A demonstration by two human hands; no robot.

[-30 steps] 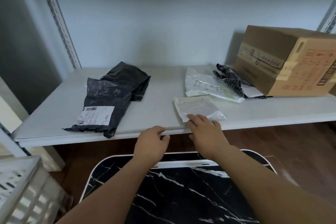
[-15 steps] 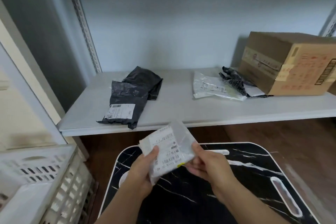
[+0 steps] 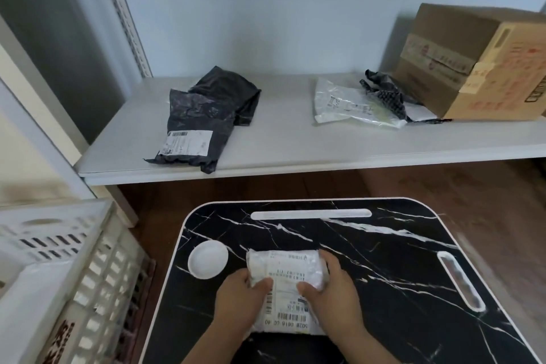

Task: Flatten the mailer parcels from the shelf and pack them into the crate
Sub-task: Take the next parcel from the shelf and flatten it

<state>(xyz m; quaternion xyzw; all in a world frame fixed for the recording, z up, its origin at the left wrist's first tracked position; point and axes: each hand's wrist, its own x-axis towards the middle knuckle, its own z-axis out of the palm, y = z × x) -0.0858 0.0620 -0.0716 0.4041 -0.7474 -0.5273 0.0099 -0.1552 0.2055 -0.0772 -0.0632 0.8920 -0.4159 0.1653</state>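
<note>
My left hand (image 3: 239,301) and right hand (image 3: 334,292) each gripped a side of the small white plastic mailer parcel with a printed label (image 3: 285,281), thumbs pressed on top, as it lay on the black marble-patterned lap table (image 3: 384,260). I saw the white slatted plastic crate (image 3: 59,275) at my left. Two black plastic mailers (image 3: 204,118) and a clear plastic mailer (image 3: 348,103) lay on the white shelf (image 3: 280,142), beside a brown cardboard box (image 3: 478,62).
</note>
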